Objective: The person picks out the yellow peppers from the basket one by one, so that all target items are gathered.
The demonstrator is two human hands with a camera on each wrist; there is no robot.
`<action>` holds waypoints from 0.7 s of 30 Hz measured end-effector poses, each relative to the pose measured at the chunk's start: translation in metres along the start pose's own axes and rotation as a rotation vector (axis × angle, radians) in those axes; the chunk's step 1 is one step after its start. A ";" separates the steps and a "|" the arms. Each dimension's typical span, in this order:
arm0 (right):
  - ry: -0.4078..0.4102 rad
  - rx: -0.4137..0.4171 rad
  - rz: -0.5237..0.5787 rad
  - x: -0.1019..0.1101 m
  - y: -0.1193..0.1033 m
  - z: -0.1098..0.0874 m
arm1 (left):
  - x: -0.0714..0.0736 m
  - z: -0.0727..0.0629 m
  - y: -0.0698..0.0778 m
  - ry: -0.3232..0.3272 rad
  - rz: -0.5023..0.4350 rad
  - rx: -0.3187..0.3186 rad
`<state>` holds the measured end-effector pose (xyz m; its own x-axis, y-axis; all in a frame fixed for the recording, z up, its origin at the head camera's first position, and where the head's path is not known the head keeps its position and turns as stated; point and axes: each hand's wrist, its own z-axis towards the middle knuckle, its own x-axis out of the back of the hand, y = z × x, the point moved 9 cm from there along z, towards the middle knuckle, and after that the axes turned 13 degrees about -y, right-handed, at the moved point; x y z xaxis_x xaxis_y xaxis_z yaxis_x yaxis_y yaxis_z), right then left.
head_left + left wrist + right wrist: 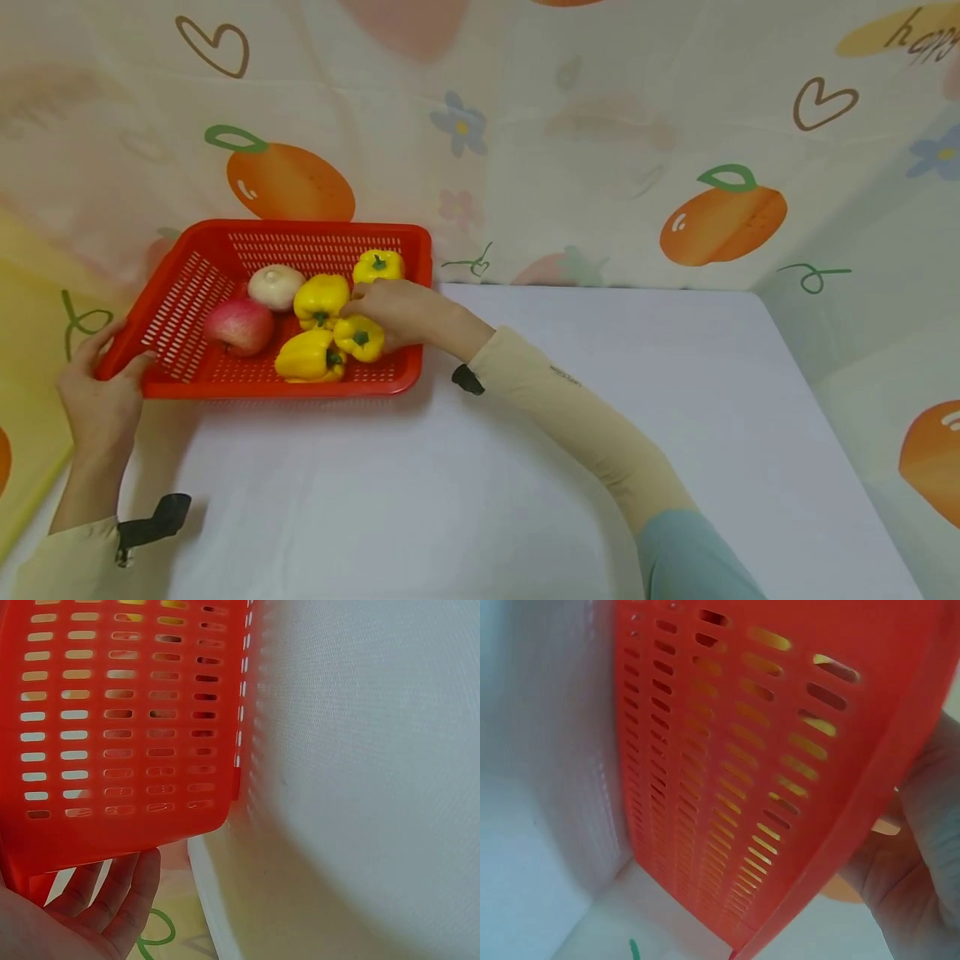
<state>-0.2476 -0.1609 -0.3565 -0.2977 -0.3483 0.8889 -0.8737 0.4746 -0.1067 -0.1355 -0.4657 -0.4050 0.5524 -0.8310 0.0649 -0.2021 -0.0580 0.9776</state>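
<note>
A red plastic basket (pixel 270 389) with slotted walls sits on the white table. My left hand (pixel 101 404) grips its left rim, thumb over the near corner, and curled fingers (pixel 135 889) show under that rim in the left wrist view. Reaching over the right side, my right hand (pixel 397 308) holds a yellow bell pepper (pixel 362 338) between fingers and thumb; its fingertips are partly hidden. Around it lie more yellow bell peppers: one behind the hand (pixel 378 265), one to the left (pixel 321 300), one in front (pixel 303 357). A red apple (pixel 240 325) and a pale round bulb (pixel 276 287) lie further left.
The white tabletop (pixel 465 483) stretches in front of the basket and to its right. Behind it hangs a fruit-printed cloth (pixel 525 167), close to the basket's back edge. Black straps are on both wrists.
</note>
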 end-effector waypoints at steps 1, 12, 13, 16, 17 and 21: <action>0.010 0.014 0.023 0.000 0.001 -0.001 | 0.000 0.000 0.000 0.003 -0.001 -0.003; 0.107 0.085 0.246 0.008 0.008 -0.018 | -0.001 -0.001 0.000 0.000 0.012 -0.010; 0.122 0.095 0.268 0.010 0.009 -0.021 | 0.000 -0.001 0.000 0.000 0.008 -0.013; 0.172 0.121 0.332 0.015 0.011 -0.030 | 0.000 -0.001 0.002 0.011 -0.014 -0.036; 0.191 0.129 0.347 0.016 0.013 -0.033 | 0.001 -0.001 0.003 0.014 -0.018 -0.043; 0.251 0.136 0.374 0.020 0.020 -0.042 | 0.000 -0.002 0.004 0.017 -0.020 -0.051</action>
<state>-0.2544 -0.1245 -0.3219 -0.5143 0.0406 0.8567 -0.7716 0.4142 -0.4828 -0.1347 -0.4654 -0.4011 0.5695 -0.8206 0.0485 -0.1501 -0.0458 0.9876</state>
